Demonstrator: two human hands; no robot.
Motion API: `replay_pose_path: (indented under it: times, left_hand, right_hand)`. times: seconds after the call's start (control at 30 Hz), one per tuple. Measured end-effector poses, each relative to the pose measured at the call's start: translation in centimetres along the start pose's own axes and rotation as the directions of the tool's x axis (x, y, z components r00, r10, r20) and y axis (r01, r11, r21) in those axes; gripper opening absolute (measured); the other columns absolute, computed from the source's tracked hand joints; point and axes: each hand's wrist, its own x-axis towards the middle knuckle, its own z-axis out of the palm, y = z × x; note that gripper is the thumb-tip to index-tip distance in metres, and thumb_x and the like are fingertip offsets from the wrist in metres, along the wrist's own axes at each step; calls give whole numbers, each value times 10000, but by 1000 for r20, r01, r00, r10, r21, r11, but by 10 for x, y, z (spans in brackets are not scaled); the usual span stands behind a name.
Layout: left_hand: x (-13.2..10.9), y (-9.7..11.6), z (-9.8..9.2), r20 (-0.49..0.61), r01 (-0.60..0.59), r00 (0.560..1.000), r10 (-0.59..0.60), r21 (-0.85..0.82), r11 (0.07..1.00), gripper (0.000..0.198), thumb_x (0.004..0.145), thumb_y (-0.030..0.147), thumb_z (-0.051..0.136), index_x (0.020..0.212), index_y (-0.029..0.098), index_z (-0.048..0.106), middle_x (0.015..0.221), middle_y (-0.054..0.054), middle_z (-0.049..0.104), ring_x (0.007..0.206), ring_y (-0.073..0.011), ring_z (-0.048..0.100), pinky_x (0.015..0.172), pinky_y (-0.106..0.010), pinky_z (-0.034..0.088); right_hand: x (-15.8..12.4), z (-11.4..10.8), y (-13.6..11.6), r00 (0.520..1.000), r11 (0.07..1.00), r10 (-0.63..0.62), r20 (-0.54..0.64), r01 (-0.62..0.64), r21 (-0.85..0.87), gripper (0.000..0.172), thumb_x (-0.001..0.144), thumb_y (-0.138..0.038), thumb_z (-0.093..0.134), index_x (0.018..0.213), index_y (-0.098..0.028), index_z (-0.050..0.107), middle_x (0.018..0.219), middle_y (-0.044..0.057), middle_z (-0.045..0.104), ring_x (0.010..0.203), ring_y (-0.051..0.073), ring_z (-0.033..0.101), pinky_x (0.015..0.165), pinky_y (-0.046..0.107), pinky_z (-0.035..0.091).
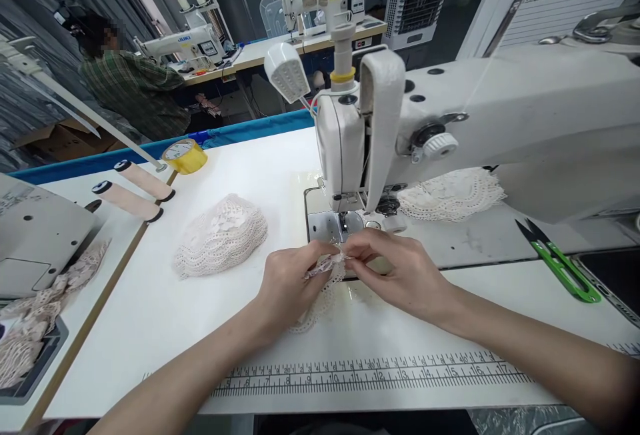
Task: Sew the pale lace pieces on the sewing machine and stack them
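Observation:
My left hand [287,281] and my right hand [395,268] meet on the white table just in front of the sewing machine [450,121]. Both pinch a small piece of pale lace [325,268] between their fingertips, a short way before the presser foot [345,218]. More of the lace trails down under my left hand toward me. A heap of pinkish lace pieces [220,235] lies to the left of my left hand. Another pile of white lace [450,195] rests behind the machine arm.
Green thread snips [560,261] lie at the right. Two thread cones [135,191] and a yellow tape roll [185,155] sit at the far left. A printed ruler [370,375] runs along the near edge. Another person sits at a far machine [130,88].

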Motion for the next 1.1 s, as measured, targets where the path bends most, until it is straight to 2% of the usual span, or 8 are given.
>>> replay_pose_path:
  times: [0.13, 0.3, 0.5, 0.57, 0.73, 0.9, 0.97, 1.1]
  left_hand:
    - [-1, 0, 1, 3, 15, 1000, -15, -6, 1000, 106, 894, 153, 520, 938, 214, 595, 529, 80, 562, 426, -62, 463, 442, -181, 303]
    - [-1, -2, 1, 3, 0, 1000, 0, -5, 1000, 110, 895, 146, 531, 956, 216, 590, 554, 78, 581, 443, -63, 476, 457, -180, 325]
    - [2, 0, 0, -51, -50, 997, 50, 4, 999, 53, 902, 172, 553, 912, 202, 595, 817, -12, 663, 658, -96, 592, 535, -196, 398]
    - [3, 1, 0, -63, -67, 996, 68, 25, 997, 27, 907, 192, 563, 892, 198, 585, 810, -13, 670, 651, -96, 594, 536, -198, 400]
    - [1, -3, 1, -92, -175, 977, 190, 151, 973, 62, 904, 167, 536, 863, 208, 558, 605, 46, 628, 474, -79, 494, 478, -209, 339]
    - [0, -5, 0, -119, -222, 963, 242, 160, 962, 117, 872, 95, 519, 907, 201, 553, 588, 55, 611, 452, -75, 472, 465, -213, 328]
    - [0, -3, 0, -134, -236, 957, 259, 166, 957, 111, 878, 123, 529, 959, 194, 554, 574, 61, 600, 433, -73, 449, 454, -212, 326]
    - [0, -2, 0, -100, -248, 960, 260, 123, 961, 198, 872, 120, 497, 1047, 193, 554, 627, 47, 645, 445, -75, 477, 454, -210, 342]
  right_hand:
    - [0, 0, -1, 999, 999, 46, -1, -46, -4, 134, 900, -152, 520, 998, -237, 549, 834, -4, 681, 728, 126, 665, 682, 263, 582]
    - [0, 0, 1, 1000, 1000, -17, 21, 17, 0, 148, 902, -126, 501, 978, -230, 576, 855, 0, 660, 736, 115, 645, 672, 249, 568]
    - [0, 1, 1, 1000, 1000, -8, 25, 8, -6, 185, 881, -94, 515, 990, -231, 576, 882, -1, 663, 745, 116, 649, 677, 248, 564]
    - [0, 1, 1, 1000, 1000, -26, 18, 26, -12, 198, 885, -93, 506, 1000, -232, 588, 881, 2, 664, 744, 117, 650, 674, 249, 566]
    - [1, 0, 2, 985, 985, -167, -44, 164, -51, 192, 912, -129, 523, 1045, -222, 626, 830, 8, 659, 725, 119, 650, 657, 251, 572]
    - [2, -7, 2, 922, 913, -371, -115, 339, -226, 215, 909, -113, 571, 1052, -248, 657, 861, 20, 714, 765, 129, 681, 661, 241, 581]
    - [0, -10, 4, 900, 865, -427, -86, 379, -329, 203, 896, -126, 594, 1011, -269, 680, 856, 14, 733, 733, 139, 690, 634, 247, 578]
    - [-11, -13, 13, 889, 799, -449, 92, 446, -404, 250, 922, -195, 531, 1041, -345, 692, 862, -17, 747, 730, 174, 699, 586, 298, 548]
